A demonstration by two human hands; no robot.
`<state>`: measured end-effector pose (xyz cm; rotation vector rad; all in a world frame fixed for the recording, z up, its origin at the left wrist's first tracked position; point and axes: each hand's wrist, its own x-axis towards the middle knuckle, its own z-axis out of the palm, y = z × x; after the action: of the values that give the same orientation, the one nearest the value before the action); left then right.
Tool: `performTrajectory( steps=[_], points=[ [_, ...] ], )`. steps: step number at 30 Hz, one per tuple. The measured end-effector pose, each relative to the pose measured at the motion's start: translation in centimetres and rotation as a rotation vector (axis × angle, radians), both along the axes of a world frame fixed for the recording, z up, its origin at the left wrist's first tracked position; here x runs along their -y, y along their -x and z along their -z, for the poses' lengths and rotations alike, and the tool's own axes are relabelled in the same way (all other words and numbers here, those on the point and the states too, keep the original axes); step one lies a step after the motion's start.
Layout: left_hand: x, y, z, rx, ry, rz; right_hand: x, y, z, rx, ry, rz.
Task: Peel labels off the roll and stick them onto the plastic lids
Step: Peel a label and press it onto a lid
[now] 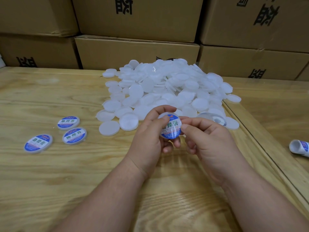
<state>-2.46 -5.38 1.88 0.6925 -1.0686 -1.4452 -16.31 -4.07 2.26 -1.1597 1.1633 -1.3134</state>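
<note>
Lid in hand: a white plastic lid (pixel 170 127) carrying a blue-and-white label is held up at the centre of the frame, above the bench (pixel 50 173).
Left hand: the left hand (pixel 148 134) grips the lid from the left, thumb over its upper rim, fingers curled behind.
Right hand: the right hand (pixel 207 136) pinches the lid's right edge with thumb and forefinger; the two hands are close together, both clamped on the same lid.
Label seating: likely the pressing-down step; a thumb dragged across could trap a crease or bubble, or slide the label off centre.
Finished lids: three labelled lids (pixel 55 133) lie at centre left, apart from the pile; one set down carelessly could land among the blanks.
Blank pile: the heap of unlabelled lids (pixel 167 91) sits just behind the hands; a nudge could spill some towards the bench edge.
Label roll: what appears to be the roll (pixel 214 118) is half buried at the pile's right edge, so pulling it out may scatter lids.
Right edge: a small rolled strip (pixel 299 148), probably label backing, could roll away.
</note>
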Motion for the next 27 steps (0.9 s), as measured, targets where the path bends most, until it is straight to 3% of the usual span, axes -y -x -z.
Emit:
performTrajectory(
  steps=[27],
  points=[
    [-0.44, -0.01, -0.15, 0.054, 0.045, -0.026, -0.15, -0.08, 0.00, -0.023, 0.008, 0.045]
  ],
)
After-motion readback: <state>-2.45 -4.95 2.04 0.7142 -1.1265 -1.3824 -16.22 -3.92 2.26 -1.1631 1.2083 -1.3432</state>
